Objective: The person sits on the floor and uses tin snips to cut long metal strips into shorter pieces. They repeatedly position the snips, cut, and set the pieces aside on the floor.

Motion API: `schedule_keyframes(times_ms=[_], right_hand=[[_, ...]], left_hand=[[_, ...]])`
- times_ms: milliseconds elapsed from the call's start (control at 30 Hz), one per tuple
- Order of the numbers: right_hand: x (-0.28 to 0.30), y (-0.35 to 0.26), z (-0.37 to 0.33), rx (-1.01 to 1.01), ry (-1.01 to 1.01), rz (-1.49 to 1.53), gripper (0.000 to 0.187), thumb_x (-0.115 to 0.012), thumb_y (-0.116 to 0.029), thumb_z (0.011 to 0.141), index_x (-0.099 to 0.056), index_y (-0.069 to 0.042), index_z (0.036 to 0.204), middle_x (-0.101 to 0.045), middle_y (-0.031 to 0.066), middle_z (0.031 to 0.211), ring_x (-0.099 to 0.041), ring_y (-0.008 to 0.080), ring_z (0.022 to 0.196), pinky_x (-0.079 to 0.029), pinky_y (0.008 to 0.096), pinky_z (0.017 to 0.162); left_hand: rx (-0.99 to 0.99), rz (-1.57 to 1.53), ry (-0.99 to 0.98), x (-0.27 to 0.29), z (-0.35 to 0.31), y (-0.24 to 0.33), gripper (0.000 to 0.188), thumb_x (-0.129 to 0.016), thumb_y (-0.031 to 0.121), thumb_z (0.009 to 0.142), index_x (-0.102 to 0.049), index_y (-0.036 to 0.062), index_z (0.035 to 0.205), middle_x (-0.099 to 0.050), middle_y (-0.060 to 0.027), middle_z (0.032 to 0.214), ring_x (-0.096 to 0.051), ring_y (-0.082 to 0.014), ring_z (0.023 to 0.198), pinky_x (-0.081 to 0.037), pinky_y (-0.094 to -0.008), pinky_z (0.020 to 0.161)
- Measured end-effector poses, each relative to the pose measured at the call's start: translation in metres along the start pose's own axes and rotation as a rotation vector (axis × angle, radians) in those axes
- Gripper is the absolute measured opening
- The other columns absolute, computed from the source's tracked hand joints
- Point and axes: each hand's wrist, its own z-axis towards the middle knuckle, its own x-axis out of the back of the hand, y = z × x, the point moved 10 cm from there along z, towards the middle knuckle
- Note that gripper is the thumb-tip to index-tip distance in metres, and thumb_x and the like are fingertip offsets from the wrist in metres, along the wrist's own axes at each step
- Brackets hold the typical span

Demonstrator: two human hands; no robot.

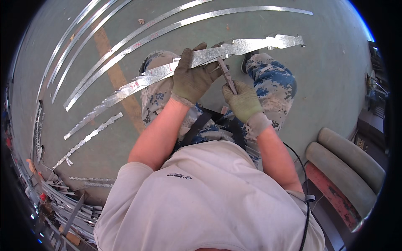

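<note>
A long shiny sheet-metal strip with notches and folds along its edges lies across in front of me, from the lower left to the upper right. My left hand, in a dirty work glove, grips it near its middle, thumb on top and fingers behind. Red marks show on the strip left of that hand. My right hand, gloved too, is closed round a plier-like metal hand tool. The tool's narrow end points up to the strip's lower edge, close to my left fingers. Whether its jaws touch the metal I cannot tell.
More long metal strips lie on the green floor to the far left. A shorter crumpled strip is nearer. Metal scraps pile up at the lower left. Padded grey rolls stand at the right, beside a black cable.
</note>
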Motion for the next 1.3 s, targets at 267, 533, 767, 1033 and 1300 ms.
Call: schedule_keyframes(times_ms=[267, 533, 767, 1033, 1300], right_hand=[[0.000, -0.004, -0.006, -0.079, -0.156, 0.194, 0.034, -0.065, -0.033, 0.096, -0.068, 0.001, 0.101, -0.068, 0.0172, 0.082, -0.067, 0.0313, 0.076, -0.052, 0.0410, 0.071], [-0.011, -0.013, -0.019, -0.252, -0.472, 0.701, 0.024, -0.067, -0.026, 0.099, -0.068, -0.003, 0.095, -0.063, 0.0043, 0.070, -0.057, 0.0121, 0.051, -0.044, 0.0266, 0.045], [-0.015, -0.024, -0.023, -0.277, -0.726, 1.030, 0.027, -0.067, -0.023, 0.099, -0.068, 0.003, 0.100, -0.065, 0.0072, 0.071, -0.059, 0.0146, 0.052, -0.045, 0.0281, 0.045], [-0.020, -0.029, -0.023, -0.237, -0.764, 1.110, 0.030, -0.065, -0.023, 0.100, -0.069, 0.005, 0.111, -0.065, 0.0059, 0.073, -0.059, 0.0137, 0.053, -0.048, 0.0283, 0.047], [-0.013, -0.044, -0.036, -0.226, -0.632, 0.980, 0.031, -0.065, -0.026, 0.101, -0.067, 0.002, 0.113, -0.065, 0.0053, 0.076, -0.061, 0.0162, 0.060, -0.049, 0.0311, 0.052]], left_hand=[[-0.028, 0.014, 0.012, -0.003, -0.001, -0.003, 0.046, -0.058, 0.043, 0.102, -0.060, 0.0073, 0.131, -0.055, -0.0254, 0.144, -0.052, -0.0418, 0.136, -0.037, -0.0604, 0.116], [-0.020, 0.016, 0.098, 0.008, -0.002, -0.002, 0.046, -0.060, 0.038, 0.101, -0.062, 0.0055, 0.133, -0.056, -0.0251, 0.144, -0.054, -0.0417, 0.133, -0.037, -0.0592, 0.118], [0.001, -0.006, 0.050, 0.007, -0.001, -0.003, 0.046, -0.057, 0.037, 0.102, -0.062, 0.0062, 0.137, -0.057, -0.0226, 0.145, -0.053, -0.0411, 0.135, -0.037, -0.0562, 0.118], [-0.021, 0.006, 0.054, 0.003, 0.001, 0.002, 0.040, -0.058, 0.034, 0.103, -0.060, 0.0077, 0.134, -0.059, -0.0236, 0.140, -0.059, -0.0401, 0.128, -0.046, -0.0542, 0.107], [0.008, -0.035, 0.003, 0.002, -0.008, -0.001, 0.040, -0.052, 0.029, 0.105, -0.059, 0.0066, 0.137, -0.060, -0.0191, 0.142, -0.056, -0.0365, 0.133, -0.042, -0.0546, 0.113]])
